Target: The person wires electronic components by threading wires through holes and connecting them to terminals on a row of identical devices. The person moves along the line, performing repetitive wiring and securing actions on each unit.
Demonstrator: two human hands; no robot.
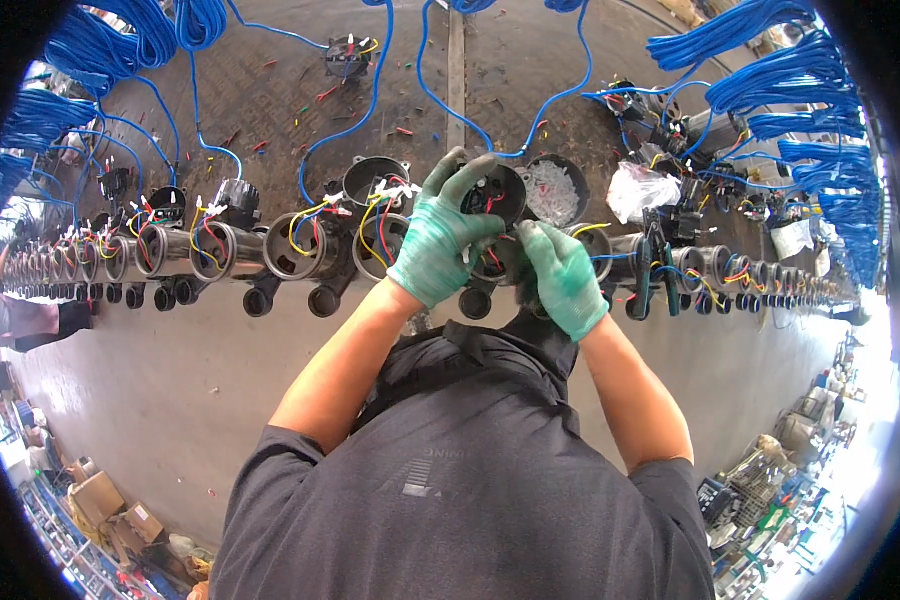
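Observation:
Both my hands wear green gloves with greyish fingertips. My left hand (446, 236) steadies a black round cap (510, 192), fingers over its left side and thumb below. Short coloured wires show inside this cap, which is tipped up over the open end of a metal cylinder housing (494, 268). Just right of it, my right hand (564, 276) pinches at the end of a thin wire; the fingertips cover most of it. Past the cap, a dark bowl (582, 170) holds small clear plastic pieces.
Cylinder housings (298, 248) with loose coloured wires line the bench edge on both sides. Dark-handled pliers (644, 268) hang among them at right. A white plastic bag (642, 192), an empty black ring-shaped cap (378, 176) and blue cable coils (778, 85) lie on the brown bench (245, 100).

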